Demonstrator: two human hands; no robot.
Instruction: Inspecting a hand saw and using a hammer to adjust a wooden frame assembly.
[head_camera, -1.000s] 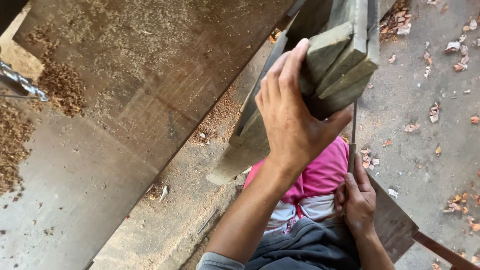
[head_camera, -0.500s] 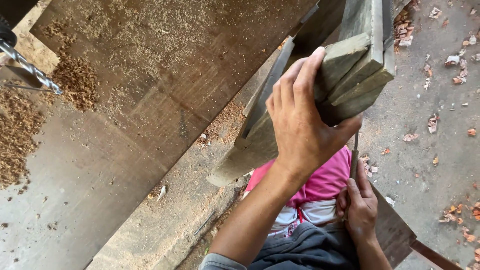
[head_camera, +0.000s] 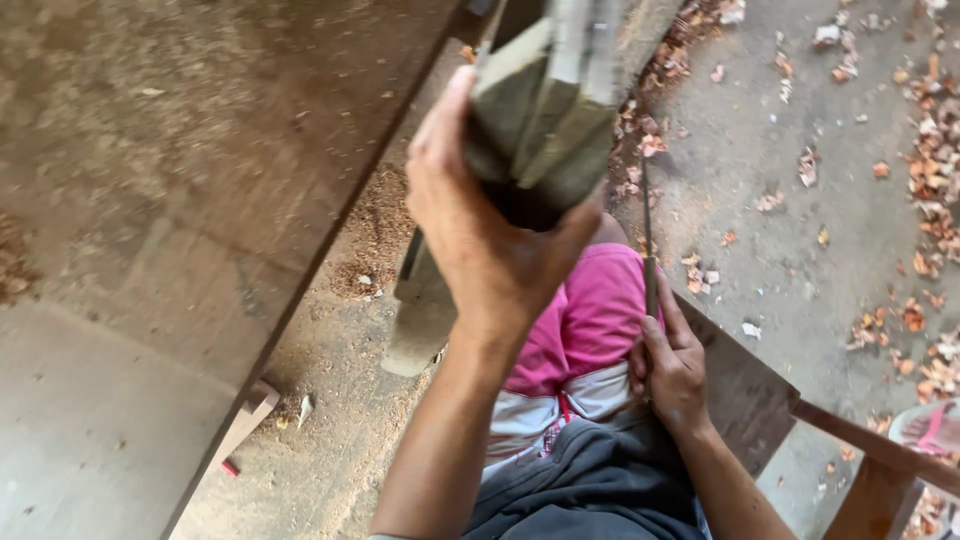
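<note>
My left hand (head_camera: 480, 230) is closed around the end of a bundle of grey-green wooden slats (head_camera: 545, 100), lifted in front of me with the far ends running out of the top of the view. One more slat (head_camera: 425, 310) hangs lower, by the workbench edge. Down at my hip, my right hand (head_camera: 672, 365) grips a thin dark metal rod (head_camera: 648, 230) that points up and away over the floor. I wear a pink and white shirt and grey trousers.
A wide, dusty wooden workbench (head_camera: 180, 220) fills the left, with sawdust (head_camera: 370, 240) heaped on the floor beside it. Wood shavings (head_camera: 930, 180) litter the concrete floor at right. A brown wooden seat (head_camera: 750, 400) is under me.
The view has swung right and down, so the drill bit and sawdust piles at the left have left the picture. The slat bundle has come closer and more upright. My right hand stays put.
</note>
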